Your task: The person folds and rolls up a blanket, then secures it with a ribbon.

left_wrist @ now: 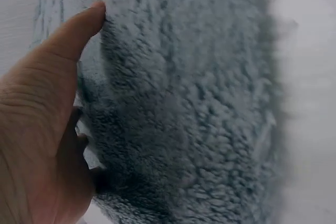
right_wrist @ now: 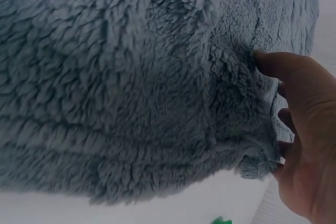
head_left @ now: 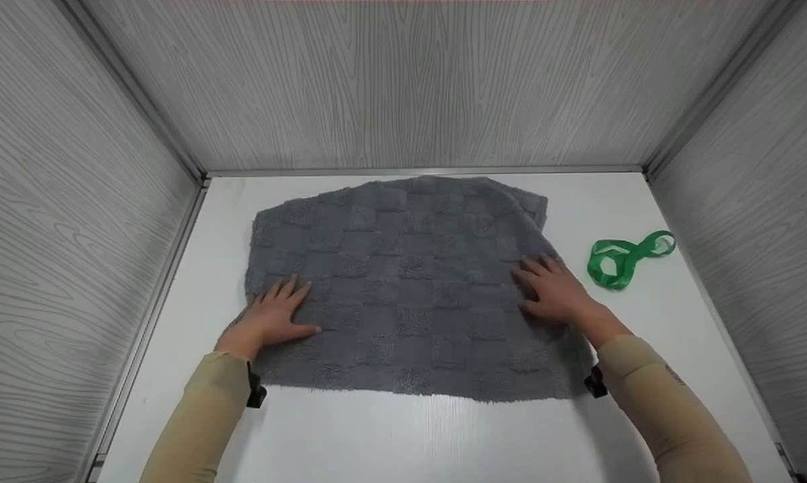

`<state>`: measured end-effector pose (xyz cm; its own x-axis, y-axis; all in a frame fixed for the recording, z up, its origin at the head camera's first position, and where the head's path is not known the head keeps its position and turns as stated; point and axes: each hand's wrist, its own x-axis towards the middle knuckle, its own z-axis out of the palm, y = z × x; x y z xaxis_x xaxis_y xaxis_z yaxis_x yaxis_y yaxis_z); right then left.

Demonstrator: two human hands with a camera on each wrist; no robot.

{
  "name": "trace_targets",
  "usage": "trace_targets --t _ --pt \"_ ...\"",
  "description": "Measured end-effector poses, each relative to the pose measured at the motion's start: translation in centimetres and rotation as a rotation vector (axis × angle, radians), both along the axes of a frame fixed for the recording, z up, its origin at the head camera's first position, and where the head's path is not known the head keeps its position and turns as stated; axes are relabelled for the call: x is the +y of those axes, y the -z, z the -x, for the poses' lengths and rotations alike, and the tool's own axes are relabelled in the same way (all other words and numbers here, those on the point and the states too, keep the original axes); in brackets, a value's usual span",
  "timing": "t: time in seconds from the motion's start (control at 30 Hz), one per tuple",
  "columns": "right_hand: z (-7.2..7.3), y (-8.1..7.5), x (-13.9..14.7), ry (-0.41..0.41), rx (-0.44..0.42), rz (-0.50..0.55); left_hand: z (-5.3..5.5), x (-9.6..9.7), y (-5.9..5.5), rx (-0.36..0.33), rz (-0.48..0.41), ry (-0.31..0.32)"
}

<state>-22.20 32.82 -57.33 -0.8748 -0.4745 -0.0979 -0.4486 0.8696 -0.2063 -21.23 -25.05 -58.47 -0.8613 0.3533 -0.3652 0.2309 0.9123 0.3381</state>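
Note:
A grey towel (head_left: 403, 288) with a raised checked weave lies spread on the white table, its far right corner folded and its far edge uneven. On its left side rests my left hand (head_left: 274, 320), fingers spread and thumb pointing inward. My right hand (head_left: 554, 292) lies on the right edge, fingers spread over the cloth. In the left wrist view, the thumb of the left hand (left_wrist: 47, 108) touches the fluffy pile. The right wrist view shows the towel (right_wrist: 147, 77) bunching slightly beside the right hand (right_wrist: 304, 124), whose fingertips press on it.
A loosely looped green ribbon (head_left: 616, 261) lies on the table right of the towel. Grey wood-grain panels (head_left: 416, 87) enclose the table (head_left: 403, 436) at the back and both sides. Small black devices are strapped at both wrists.

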Motion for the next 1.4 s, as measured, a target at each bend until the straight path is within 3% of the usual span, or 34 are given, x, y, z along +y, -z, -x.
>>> trace_targets --t 0.13,0.33,0.47,0.6,0.67,0.97,1.17,1.4 --pt "0.3 0.2 -0.9 0.042 -0.096 -0.027 -0.3 -0.6 0.2 -0.023 0.009 -0.017" --pt "1.0 0.6 -1.7 0.039 -0.146 -0.022 -0.6 -1.2 -0.2 -0.033 0.009 -0.028" --pt "1.9 0.6 -1.5 0.103 -0.055 0.112 -0.6 -1.2 -0.5 -0.040 0.016 -0.022" --pt "3.4 0.1 -0.7 0.273 0.091 0.295 -0.6 -1.1 -0.6 -0.044 0.016 -0.016" --pt "4.1 -0.3 -0.2 0.340 0.095 0.330 -0.6 -1.1 -0.7 -0.047 0.016 -0.015" --pt "6.3 -0.8 -0.4 0.397 -0.155 0.311 -0.6 -1.0 -1.1 -0.064 0.013 -0.032" --pt "7.3 -0.8 -1.3 0.441 -0.237 0.256 -0.8 -0.9 -1.2 -0.062 0.011 -0.034" --pt "7.6 -0.9 0.0 0.484 -0.287 0.175 -0.7 -0.8 -1.0 -0.064 0.021 -0.030"
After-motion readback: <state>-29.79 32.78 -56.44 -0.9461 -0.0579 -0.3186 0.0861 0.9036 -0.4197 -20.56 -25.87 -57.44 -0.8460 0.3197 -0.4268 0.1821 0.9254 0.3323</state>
